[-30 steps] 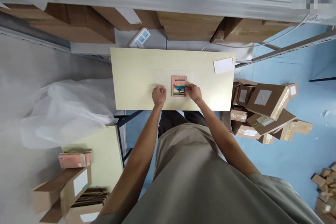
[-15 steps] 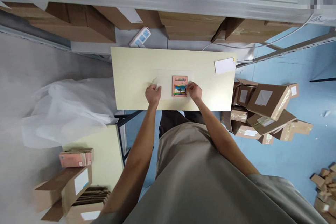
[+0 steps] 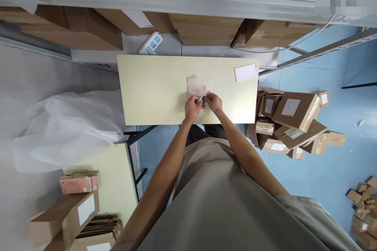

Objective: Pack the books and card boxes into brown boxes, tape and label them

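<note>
The left hand (image 3: 192, 108) pinches a translucent sheet (image 3: 194, 82) across a book (image 3: 203, 104), just beside the right hand (image 3: 214, 103), its grip unclear, at the book's right edge.

The left hand (image 3: 192, 108), which half a second ago pinches the loose edge of the translucent sheet (image 3: 195, 85) out to the left of the pink picture-covered book (image 3: 203, 104), now sits over the book's lower part, carrying that edge across to the book's right side. The sheet's left portion, flat beside the book before, now lies folded over its cover. The printed title, plain to read as lettering earlier, is veiled, and most of the cover picture is hidden. The wide gap between the hands has narrowed: the left fingertips now meet close beside the right hand (image 3: 213, 102) at the book's right edge.
</note>
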`<state>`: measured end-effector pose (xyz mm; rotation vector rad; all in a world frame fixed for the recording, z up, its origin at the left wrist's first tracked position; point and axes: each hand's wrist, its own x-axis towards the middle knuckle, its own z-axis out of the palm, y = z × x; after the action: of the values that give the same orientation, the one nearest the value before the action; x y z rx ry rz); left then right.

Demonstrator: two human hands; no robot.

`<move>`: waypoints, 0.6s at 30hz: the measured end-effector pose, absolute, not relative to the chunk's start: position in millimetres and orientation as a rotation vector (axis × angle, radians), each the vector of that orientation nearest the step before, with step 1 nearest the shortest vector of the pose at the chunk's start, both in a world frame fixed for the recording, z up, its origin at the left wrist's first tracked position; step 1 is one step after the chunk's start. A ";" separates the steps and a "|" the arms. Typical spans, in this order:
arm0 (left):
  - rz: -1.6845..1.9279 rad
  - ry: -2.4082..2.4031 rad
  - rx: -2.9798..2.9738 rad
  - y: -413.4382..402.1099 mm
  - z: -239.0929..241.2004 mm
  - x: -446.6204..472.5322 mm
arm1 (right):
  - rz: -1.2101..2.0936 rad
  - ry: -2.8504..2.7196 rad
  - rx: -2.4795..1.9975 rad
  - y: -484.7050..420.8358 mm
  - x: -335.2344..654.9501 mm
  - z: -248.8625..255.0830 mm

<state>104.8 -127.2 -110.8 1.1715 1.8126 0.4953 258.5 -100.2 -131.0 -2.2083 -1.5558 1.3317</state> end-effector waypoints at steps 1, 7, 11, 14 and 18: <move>0.514 1.799 1.153 -127.9 -115.1 106.3 | 1.349 -1.571 -2.175 -100.5 261.7 -131.5; 0.532 1.802 1.043 -133.4 -135.8 107.2 | 1.398 -1.575 -2.063 -105.1 275.3 -130.7; 0.503 1.798 1.098 -132.8 -140.8 109.2 | 1.307 -1.565 -2.143 -108.5 267.3 -129.8; 0.468 1.805 1.133 -131.6 -139.7 108.7 | 1.218 -1.600 -2.225 -109.1 258.4 -129.6; 0.478 2.056 1.164 -130.7 -136.7 98.6 | 1.196 -1.589 -2.305 -107.3 252.4 -128.5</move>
<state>98.6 -130.7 -136.7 1.1643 2.0564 0.4783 252.4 -107.3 -128.5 -2.3051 -1.5892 1.1958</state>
